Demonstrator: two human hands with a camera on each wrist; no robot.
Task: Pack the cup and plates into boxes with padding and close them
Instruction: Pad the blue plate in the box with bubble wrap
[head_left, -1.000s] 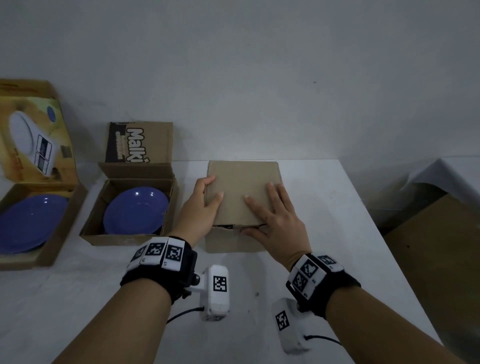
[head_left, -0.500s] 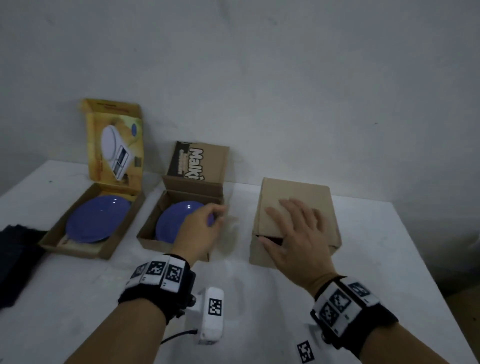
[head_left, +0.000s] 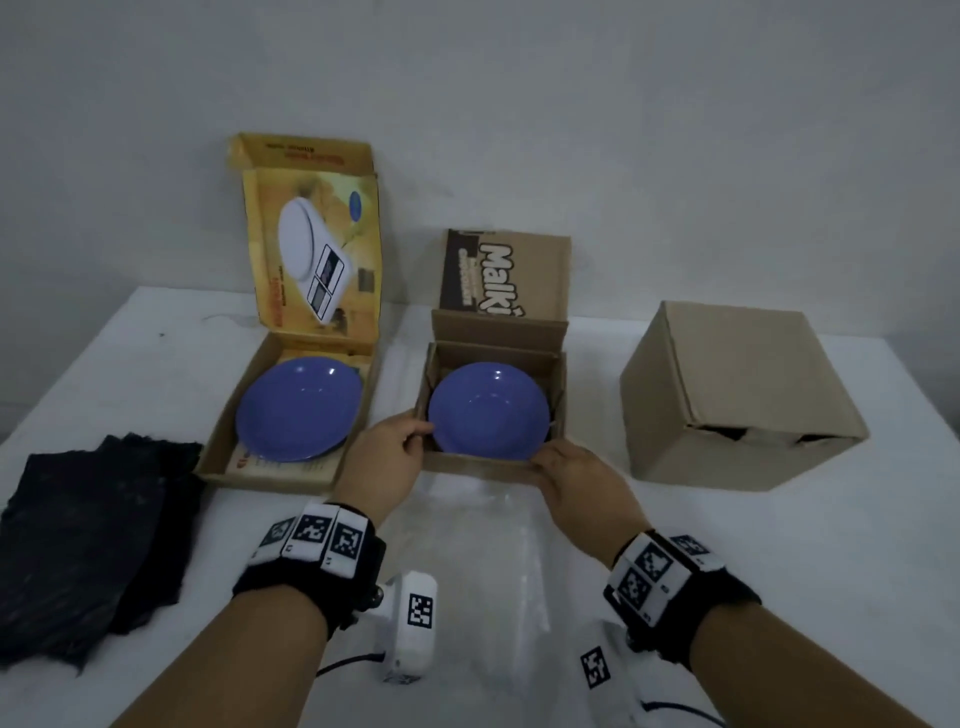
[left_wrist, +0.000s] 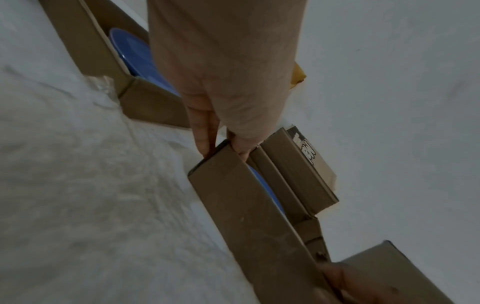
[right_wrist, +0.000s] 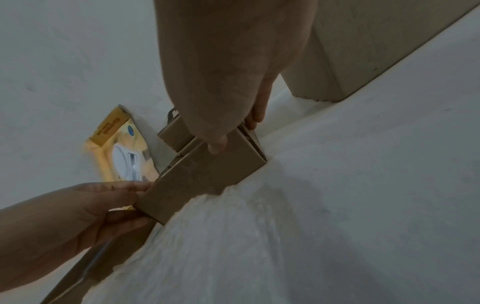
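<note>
Head view: though the plain brown cardboard cube box (head_left: 737, 395) at right looks closed, two round blue plates sit uncovered, one (head_left: 300, 410) in the yellow printed box (head_left: 291, 415), one (head_left: 488, 410) in the small brown lidded box (head_left: 496, 462).
Left wrist view: left hand (left_wrist: 221, 115) pinches that small box's near corner.
Right wrist view: right hand (right_wrist: 228, 98) grips its other near corner.
Left to do: padding, closing both; the cup isn't visible.

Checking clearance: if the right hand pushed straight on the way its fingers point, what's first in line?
The right hand already grips the Malkist box at its near right corner. Straight on, it meets that box's front wall first, probably shoving the box toward the wall.
</note>
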